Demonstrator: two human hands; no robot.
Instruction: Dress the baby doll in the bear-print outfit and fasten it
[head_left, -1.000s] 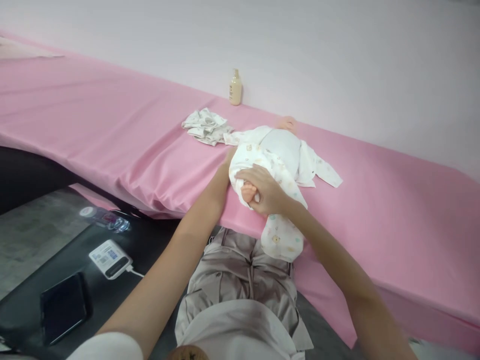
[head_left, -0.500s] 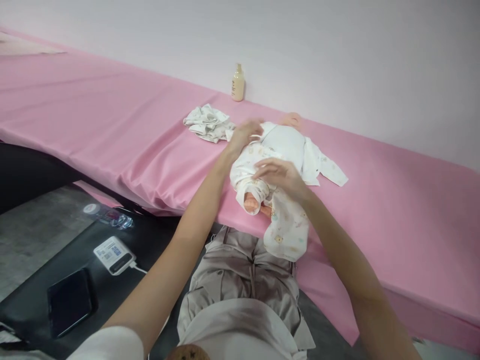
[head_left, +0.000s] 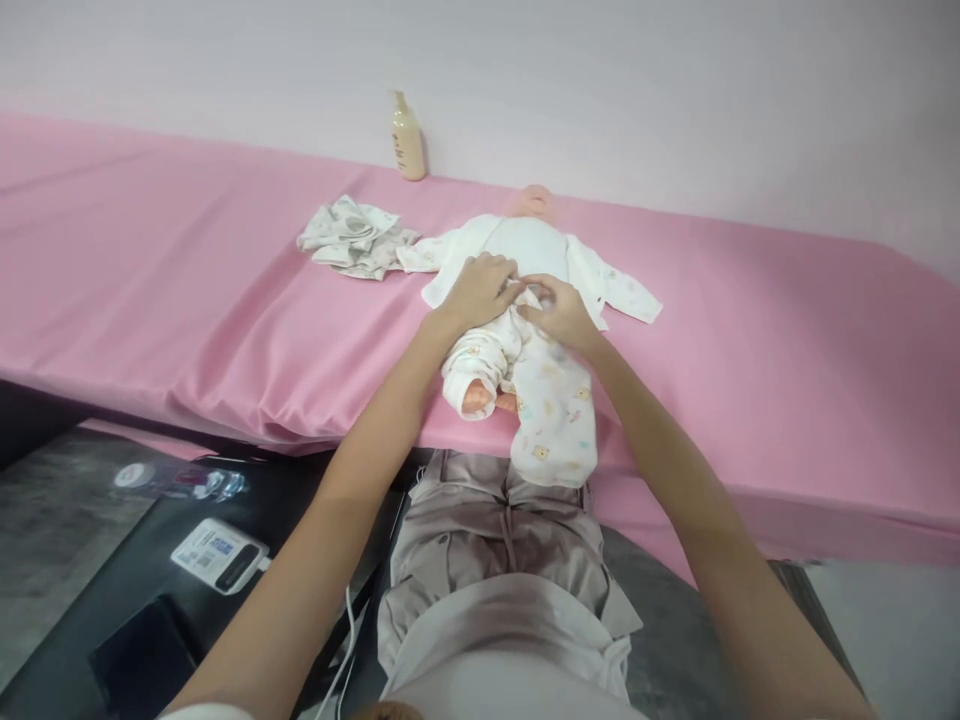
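Observation:
A baby doll [head_left: 535, 203] lies on its back on the pink-covered table, dressed in a white baby shirt [head_left: 517, 238] with its sleeves spread. Printed baby pants [head_left: 553, 415] cover its lower body; one leg is bunched around a doll foot [head_left: 477, 398], while the other hangs flat over the table edge. At the waist, my left hand [head_left: 484, 290] has its fingers curled over the pants fabric. My right hand [head_left: 556, 308] pinches the waist of the pants beside it, thumb and fingertips together. The doll's other foot is mostly hidden behind the fabric.
Left of the doll lies a crumpled printed cloth [head_left: 352, 238]. A pump bottle [head_left: 407, 138] stands against the wall. On a black surface at lower left are a plastic bottle [head_left: 176, 480], a white device [head_left: 217, 553] with a cable and a dark phone [head_left: 142, 655].
Both hands have come down onto the waist of the pants and drawn close together, fingers now closed on the fabric. The view has shifted, so the table scene sits further left.

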